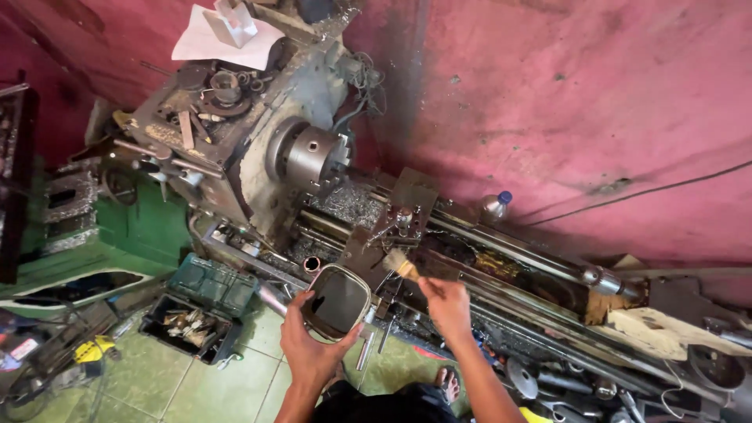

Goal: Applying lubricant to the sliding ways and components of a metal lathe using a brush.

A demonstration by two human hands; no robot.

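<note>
Right hand brushes lathe; left hand holds pan.

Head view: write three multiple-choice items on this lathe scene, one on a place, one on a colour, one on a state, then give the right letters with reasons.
1. Where is the tray?
A. in the left hand
B. on the floor
C. on the wall

2. What colour is the wall?
A. white
B. pinkish red
C. blue

3. What is the right hand doing with the brush?
A. gripping its handle
B. hovering apart from it
C. resting flat on it

Answers:
1. A, the left hand grips the tray's lower edge beside the lathe.
2. B, the wall behind the lathe is pinkish red.
3. A, the fingers close around the handle, bristles pointing at the lathe.
</note>
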